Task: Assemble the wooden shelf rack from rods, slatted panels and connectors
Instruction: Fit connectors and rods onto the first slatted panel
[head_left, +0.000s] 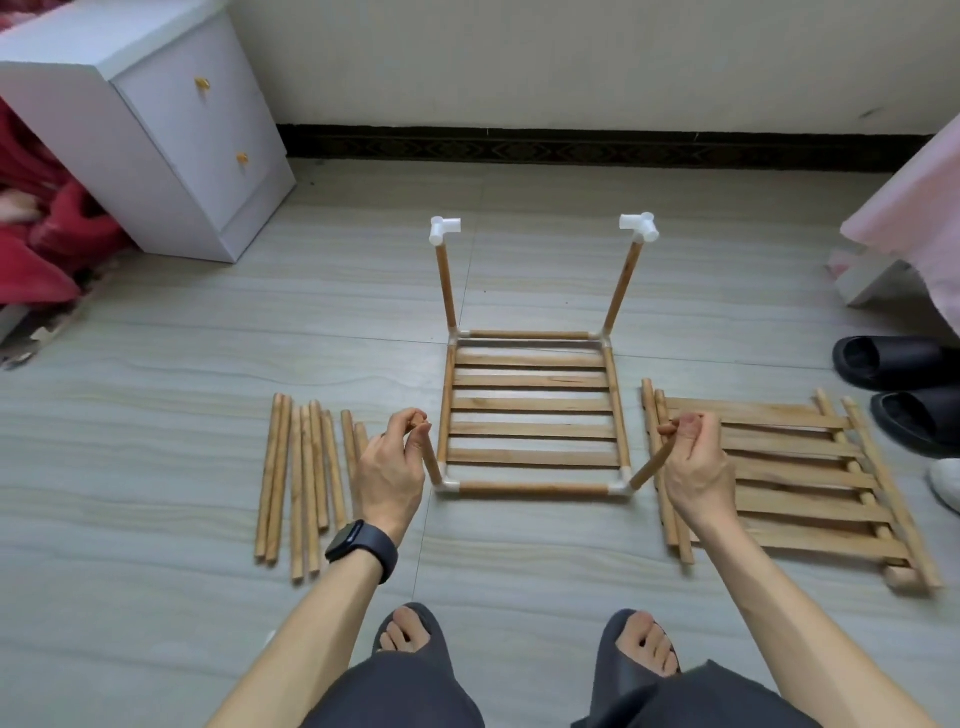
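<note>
Setting: home bedroom | evidence: white bedside cabinet (156, 171) with two drawers and yellow knobs (203, 83), near pale wall (519, 62) | red bedding (41, 244) heaped at left, pink bedding (919, 208) hanging at right | black slippers (898, 364) on wood-look floor tiles (182, 338) | dark skirting board (571, 148) along wall foot

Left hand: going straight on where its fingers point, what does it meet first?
Beyond the near rod that the left hand pinches, probably the far left rod, though depth is unclear.

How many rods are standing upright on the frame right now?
4, one at each corner of the frame: far left upright, far right upright, near left upright held at its top by the left hand, near right upright held by the right hand. None seems hidden.
</note>
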